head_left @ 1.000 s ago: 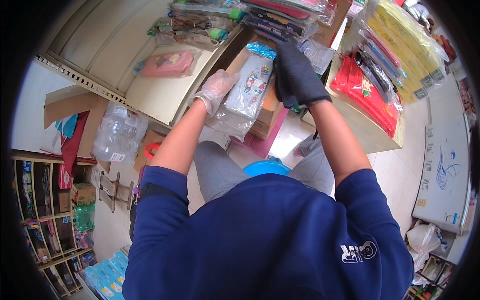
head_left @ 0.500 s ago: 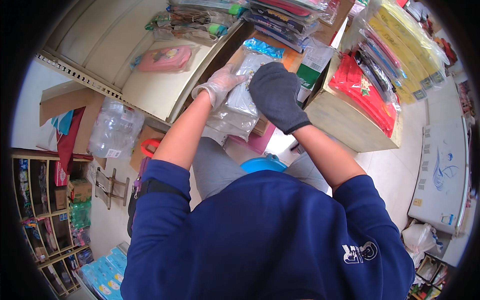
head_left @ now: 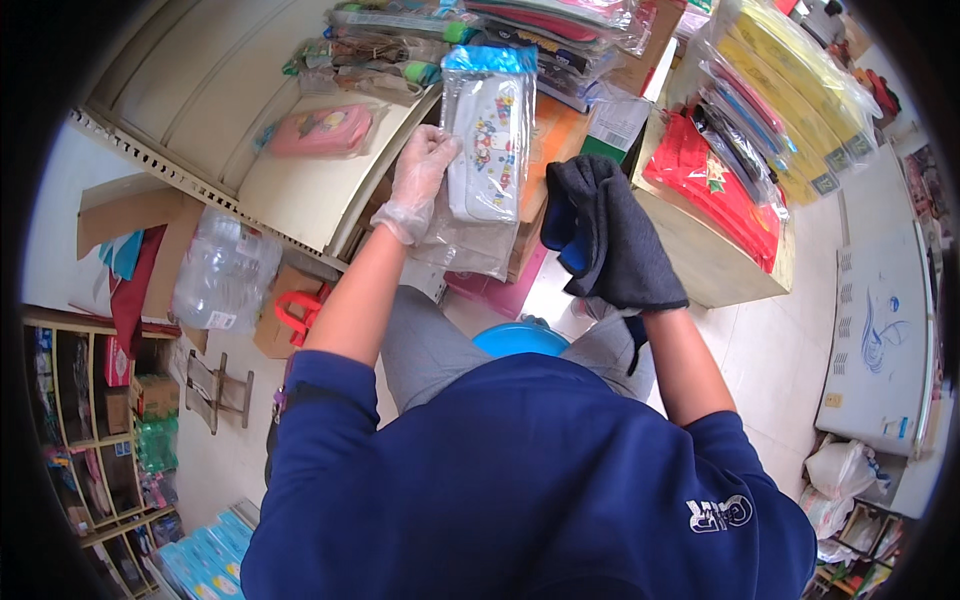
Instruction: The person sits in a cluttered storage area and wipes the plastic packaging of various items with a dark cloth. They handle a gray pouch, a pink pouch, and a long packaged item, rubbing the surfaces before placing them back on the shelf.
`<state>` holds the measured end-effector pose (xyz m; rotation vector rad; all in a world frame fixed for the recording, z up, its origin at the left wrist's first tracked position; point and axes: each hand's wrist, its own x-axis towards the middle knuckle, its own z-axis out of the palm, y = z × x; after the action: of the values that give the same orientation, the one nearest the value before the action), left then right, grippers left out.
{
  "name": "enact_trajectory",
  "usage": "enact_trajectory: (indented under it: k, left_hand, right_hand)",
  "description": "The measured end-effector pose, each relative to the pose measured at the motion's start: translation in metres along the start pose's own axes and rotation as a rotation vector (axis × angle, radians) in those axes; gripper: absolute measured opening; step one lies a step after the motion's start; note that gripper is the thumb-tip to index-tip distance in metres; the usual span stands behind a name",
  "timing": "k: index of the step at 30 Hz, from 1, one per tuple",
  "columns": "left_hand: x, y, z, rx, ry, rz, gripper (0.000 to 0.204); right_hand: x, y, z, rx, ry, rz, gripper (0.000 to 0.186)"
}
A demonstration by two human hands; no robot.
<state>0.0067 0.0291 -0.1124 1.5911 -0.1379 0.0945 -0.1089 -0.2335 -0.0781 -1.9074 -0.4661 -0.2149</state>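
My left hand (head_left: 418, 185), in a clear disposable glove, pinches the left edge of a clear plastic packet. Inside the packet is a white, flat case (head_left: 487, 150), like a pencil case, printed with small colourful figures. A shiny blue band (head_left: 490, 60) runs across the packet's top, and loose clear film hangs at its lower end. My right hand, mostly covered, grips a dark grey cloth (head_left: 625, 235) with some blue showing in its folds. Only a bit of clear glove (head_left: 590, 307) shows below it. The cloth is apart from the packet, to its right.
A pink packaged case (head_left: 320, 132) lies on the cream shelf to the left. Stacked packets (head_left: 560, 30) stand behind. Red packets (head_left: 715, 190) and yellow packs (head_left: 790, 80) rest on the right-hand unit. Below are a blue tub (head_left: 520, 340) and bundled clear bottles (head_left: 225, 265).
My left hand has raised the packet, turning its printed face into view. My right hand has drawn the grey cloth off the packet, moving right and toward me; the cloth is now more bunched.
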Motion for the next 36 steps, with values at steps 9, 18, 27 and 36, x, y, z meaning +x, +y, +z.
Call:
enact_trajectory:
  k: [9, 18, 27, 36]
  left_hand:
    - [-0.025, 0.018, 0.055, -0.045, 0.119, 0.248, 0.018]
    - [0.008, 0.111, 0.028, 0.904, -0.057, 0.914, 0.068]
    - [0.081, 0.073, 0.033, 1.259, -0.655, 0.530, 0.078]
    - [0.055, 0.115, 0.024, 1.359, -0.782, 0.766, 0.075]
  right_hand:
    - [0.084, 0.017, 0.001, -0.315, 0.056, -0.266, 0.018]
    - [0.096, 0.002, -0.025, -0.659, -0.291, -0.529, 0.024]
    - [0.125, 0.013, 0.000, -0.568, -0.423, -0.299, 0.022]
    - [0.114, 0.010, 0.003, -0.475, -0.460, -0.403, 0.020]
